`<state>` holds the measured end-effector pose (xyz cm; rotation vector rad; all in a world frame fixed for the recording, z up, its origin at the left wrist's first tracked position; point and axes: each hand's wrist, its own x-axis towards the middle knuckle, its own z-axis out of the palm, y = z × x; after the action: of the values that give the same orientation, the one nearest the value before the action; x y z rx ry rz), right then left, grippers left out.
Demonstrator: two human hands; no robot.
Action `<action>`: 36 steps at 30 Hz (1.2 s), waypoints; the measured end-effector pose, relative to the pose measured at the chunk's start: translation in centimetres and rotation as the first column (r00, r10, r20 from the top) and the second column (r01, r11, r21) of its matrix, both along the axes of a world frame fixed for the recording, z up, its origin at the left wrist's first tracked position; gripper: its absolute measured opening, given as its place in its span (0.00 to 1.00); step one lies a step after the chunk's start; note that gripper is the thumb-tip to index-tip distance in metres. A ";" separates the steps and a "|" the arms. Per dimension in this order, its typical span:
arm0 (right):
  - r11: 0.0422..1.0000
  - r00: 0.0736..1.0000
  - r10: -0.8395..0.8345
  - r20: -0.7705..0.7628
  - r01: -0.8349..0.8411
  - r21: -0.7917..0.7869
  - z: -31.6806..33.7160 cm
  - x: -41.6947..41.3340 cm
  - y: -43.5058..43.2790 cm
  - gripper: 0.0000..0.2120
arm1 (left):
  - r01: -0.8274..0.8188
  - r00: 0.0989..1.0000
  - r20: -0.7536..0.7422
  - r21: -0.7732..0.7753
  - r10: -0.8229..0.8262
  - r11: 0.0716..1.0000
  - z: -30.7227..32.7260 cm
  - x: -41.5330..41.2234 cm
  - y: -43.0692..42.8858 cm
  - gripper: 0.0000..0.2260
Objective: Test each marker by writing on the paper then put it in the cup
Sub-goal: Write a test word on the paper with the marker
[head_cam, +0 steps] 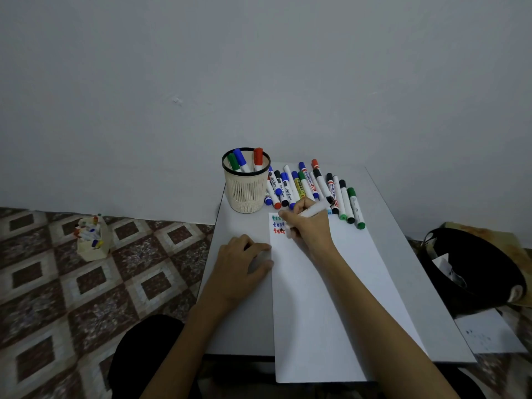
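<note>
My right hand grips a white marker with a black end, its tip down on the top left of the white paper. Three coloured words, green, blue and red, are written there, partly hidden by the hand. My left hand lies at the paper's left edge, fingers curled around something dark I cannot make out. The beige mesh cup stands behind the paper and holds a green, a blue and a red marker. A row of several capped markers lies to the right of the cup.
The low white table stands against a grey wall. On the patterned floor to the left sits a small box of markers. A black bag lies right of the table, with another sheet below it.
</note>
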<state>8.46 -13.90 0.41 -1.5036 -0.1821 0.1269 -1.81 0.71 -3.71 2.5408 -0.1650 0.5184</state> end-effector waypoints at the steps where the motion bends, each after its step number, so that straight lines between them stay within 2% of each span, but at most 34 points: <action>1: 0.999 1.000 -0.018 0.017 0.018 -0.033 0.0 0.1 0.2 0.13 | -0.001 1.000 -0.003 0.001 0.001 1.000 0.0 0.0 0.0 0.22; 6: 0.975 0.994 0.008 0.108 0.016 -0.222 -0.3 0.2 0.5 0.15 | 0.003 1.000 -0.013 0.015 -0.003 1.000 0.1 0.0 0.0 0.23; 17: 0.969 0.990 0.099 0.105 -0.071 -0.237 -1.0 0.4 0.4 0.12 | 0.003 1.000 -0.010 0.028 -0.003 1.000 0.1 0.1 0.0 0.22; 22: 0.959 0.988 0.095 0.118 -0.059 -0.279 -1.0 0.4 0.7 0.13 | 0.007 1.000 -0.001 0.026 -0.007 1.000 -0.2 0.3 0.1 0.21; 26: 0.969 0.989 0.083 0.122 -0.051 -0.242 -1.1 0.5 0.6 0.13 | 0.005 1.000 -0.007 0.021 -0.005 1.000 -0.1 0.2 0.1 0.22; 34: 0.944 0.986 0.117 0.118 -0.074 -0.321 -1.2 0.6 0.7 0.13 | -0.001 1.000 -0.002 0.021 0.001 1.000 0.0 0.1 0.0 0.21; 36: 0.955 0.988 0.098 0.115 -0.061 -0.289 -1.1 0.6 0.5 0.13 | 0.001 1.000 -0.003 0.024 -0.001 1.000 0.1 0.1 0.0 0.21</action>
<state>9.09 -13.38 -0.71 -1.7941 -0.3404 0.1250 -1.66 0.69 -3.65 2.5644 -0.1725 0.5155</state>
